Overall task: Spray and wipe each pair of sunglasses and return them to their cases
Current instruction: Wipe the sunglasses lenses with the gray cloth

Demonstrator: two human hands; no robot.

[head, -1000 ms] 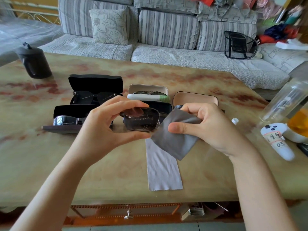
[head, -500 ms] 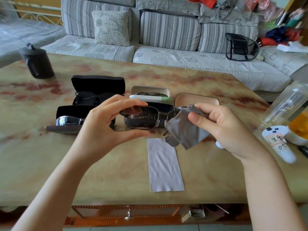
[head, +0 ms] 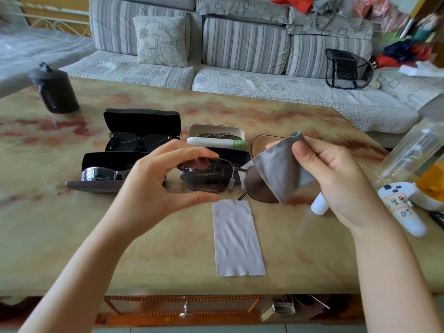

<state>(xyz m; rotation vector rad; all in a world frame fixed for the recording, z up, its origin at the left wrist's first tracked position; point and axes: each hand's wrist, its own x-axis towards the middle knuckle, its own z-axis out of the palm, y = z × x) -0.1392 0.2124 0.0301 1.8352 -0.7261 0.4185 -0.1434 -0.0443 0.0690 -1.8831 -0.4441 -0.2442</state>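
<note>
Sunglasses, thin metal frame with dark tinted lenses (head: 209,175), are held up over the desk (head: 72,236), in front of the row of cases and not touching it. The left hand (head: 149,188) grips one lens, fingers (head: 192,152) on the top rim and thumb under the bottom rim, clamped on the frame. That lens shows small pale specks, probably spray not yet wiped. The right hand (head: 336,179) pinches a grey microfibre cloth (head: 278,164) between thumb and curled fingers. The cloth drapes over the outer part of the other lens.

Change: a second ago the cloth hid that lens. It was then bunched against it, and is now lifted higher, so the brown lens shows below it. The left-hand grip has not moved. Judgement: wiping of this lens is under way or ending, the speckled lens is next, and casing this pair comes after that.

Behind are two open black hard cases. The rear one (head: 141,121) holds dark sunglasses, and the front one (head: 108,159) holds mirrored silver sunglasses (head: 98,174). An open beige case (head: 216,129) holds another pair, and an open tan case (head: 264,143) is partly hidden by the cloth, contents not visible. A dark case (head: 236,155) sits directly behind the held pair.

A flat pale grey cloth (head: 236,239) lies on the desk nearer the person. A small white bottle (head: 319,205) sits under the right hand, and a white controller (head: 403,210) and a clear plastic bottle (head: 413,150) are at far right. A dark lidded jug (head: 56,92) stands far left, with a striped grey sofa (head: 240,75) beyond.
</note>
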